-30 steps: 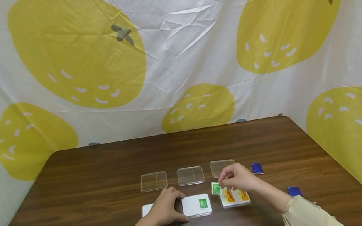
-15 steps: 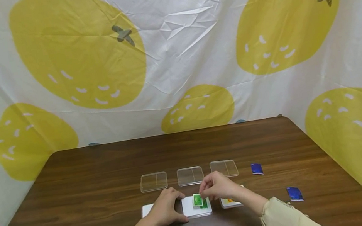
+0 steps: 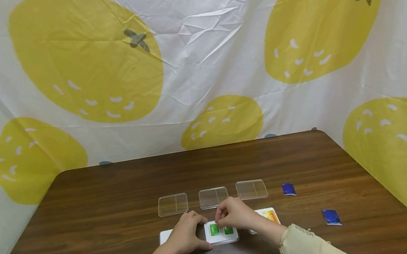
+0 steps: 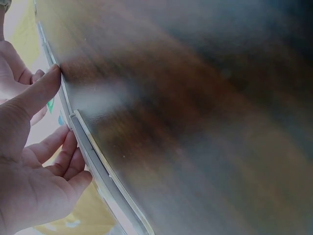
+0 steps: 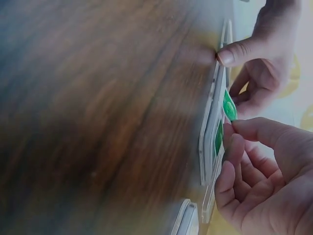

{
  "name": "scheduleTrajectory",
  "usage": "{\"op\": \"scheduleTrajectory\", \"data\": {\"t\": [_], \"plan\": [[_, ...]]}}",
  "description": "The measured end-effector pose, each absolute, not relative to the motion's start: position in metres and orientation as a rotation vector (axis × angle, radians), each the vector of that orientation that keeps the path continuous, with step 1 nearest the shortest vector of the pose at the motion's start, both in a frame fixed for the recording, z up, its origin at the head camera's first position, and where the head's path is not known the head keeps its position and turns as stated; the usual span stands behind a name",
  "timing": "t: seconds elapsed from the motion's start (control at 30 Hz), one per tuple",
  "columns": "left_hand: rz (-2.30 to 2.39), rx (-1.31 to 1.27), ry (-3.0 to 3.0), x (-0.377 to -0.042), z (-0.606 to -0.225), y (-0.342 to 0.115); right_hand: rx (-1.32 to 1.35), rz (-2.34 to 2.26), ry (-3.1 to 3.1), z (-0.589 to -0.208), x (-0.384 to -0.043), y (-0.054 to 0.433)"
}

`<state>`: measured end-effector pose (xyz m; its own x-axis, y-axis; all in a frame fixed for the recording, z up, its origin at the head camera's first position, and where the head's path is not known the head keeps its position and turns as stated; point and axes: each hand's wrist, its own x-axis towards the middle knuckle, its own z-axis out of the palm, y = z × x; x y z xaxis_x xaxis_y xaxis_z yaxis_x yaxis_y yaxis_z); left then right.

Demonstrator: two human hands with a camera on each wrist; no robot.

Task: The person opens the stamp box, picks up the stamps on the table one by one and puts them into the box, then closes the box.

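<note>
My left hand (image 3: 188, 233) grips the left end of the middle white-topped flat case (image 3: 222, 239), thumb at its near edge and fingers at the far edge. Between thumb and index finger, my right hand (image 3: 238, 215) pinches a small green stamp (image 5: 229, 105) with a white border, low over the left part of that case. Just right of it, another green stamp (image 5: 218, 139) lies on the case. A left white case (image 3: 163, 236) is mostly hidden behind my left hand. On the right case, partly covered by my right arm, an orange stamp (image 3: 269, 214) shows.
Behind the cases, three clear plastic lids stand in a row: left lid (image 3: 173, 205), middle lid (image 3: 214, 198) and right lid (image 3: 251, 189). Two blue packets lie on the right, a far packet (image 3: 289, 189) and a near packet (image 3: 331, 217), on the brown table (image 3: 85, 232).
My right hand has moved left from the right case to the middle one, bringing the green stamp down beside the other green stamp. My left hand has stayed in place.
</note>
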<state>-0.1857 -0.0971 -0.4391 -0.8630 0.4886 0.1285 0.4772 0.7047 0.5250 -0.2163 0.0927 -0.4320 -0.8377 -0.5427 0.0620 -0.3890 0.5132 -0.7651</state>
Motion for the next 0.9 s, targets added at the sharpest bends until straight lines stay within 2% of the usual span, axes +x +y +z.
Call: {"op": "scheduleTrajectory", "data": {"t": [0.43, 0.9], "plan": [[0.892, 0.834, 2.893, -0.1853, -0.4395, -0.0973, -0.901, -1.002, 2.808, -0.4301, -0.2136, 0.0841], [0.886, 0.823, 2.876, -0.1849, -0.4382, -0.0972, -0.9, -0.966, 2.827, -0.4289, -0.2127, 0.0829]]}}
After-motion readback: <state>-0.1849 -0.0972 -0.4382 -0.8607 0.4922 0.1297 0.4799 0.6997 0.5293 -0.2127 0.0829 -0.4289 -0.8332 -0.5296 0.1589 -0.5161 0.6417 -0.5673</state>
